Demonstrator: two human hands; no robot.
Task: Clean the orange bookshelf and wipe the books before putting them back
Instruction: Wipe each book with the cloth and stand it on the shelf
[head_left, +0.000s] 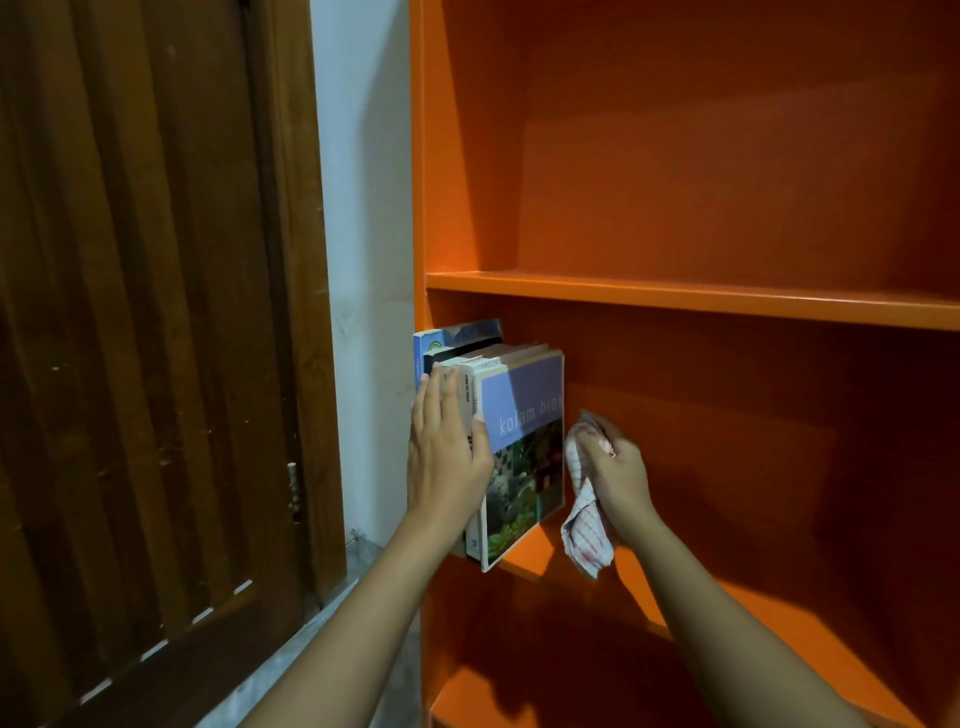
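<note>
**Books pushed home on the middle shelf**

A small row of books (488, 441) stands upright at the far left of the middle shelf (691, 299) opening, against the left wall of the orange bookshelf (675, 156). Their spines stick out past the shelf's front edge. The left hand (447, 452) lies flat on the spines, fingers straight and close together, palm pressing inward. The right hand (618, 467) is closed round a checked cloth (584, 525), fingers curled and pinching the bunched top while the loose end hangs down just beside the outermost cover.

The step looks like seating the books back in place. To do it well, I would push with the whole flat palm low on the spines, so the row slides as one and no thin book tips or slips behind the others. The outer, larger book leans slightly and overhangs most; it probably needs its own nudge. The cloth hand could steady that cover from the right.

Edges to mind: the bookshelf's left upright sits touching the row, so there is no room on that side. To the right the shelf is bare and open, giving free room for the cloth to sweep. The shelf above is empty too. A wooden door (145, 338) stands well left, clear of both arms.
</note>
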